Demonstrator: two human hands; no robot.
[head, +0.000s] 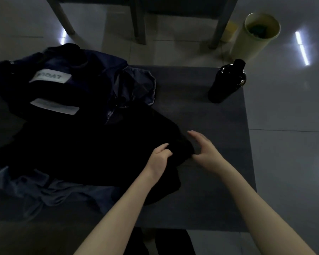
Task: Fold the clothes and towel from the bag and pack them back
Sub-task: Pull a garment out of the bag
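The black garment [99,153] lay spread over the middle of the dark table [206,118], its near-right corner bunched between the two hands. The left hand [159,156] had its fingers curled into that corner and gripped a fold of it. The right hand [205,150] was just beside the same corner with its fingers stretched almost straight, holding nothing that could be seen. The step looked like finding an edge to start the fold. To do it well, the right hand would need its own grip further along the hem, so the two could pull the cloth taut and flat before doubling it over. The light was poor and the fabric nearly featureless, so seams and sleeves were better found by touch than by eye. The garment overlapped the open bag [63,85] at the far left and a blue cloth [63,192] at the near left. It would be best lifted clear toward the bare right side, short of the dark bottle [226,81], or the others might drag with it.
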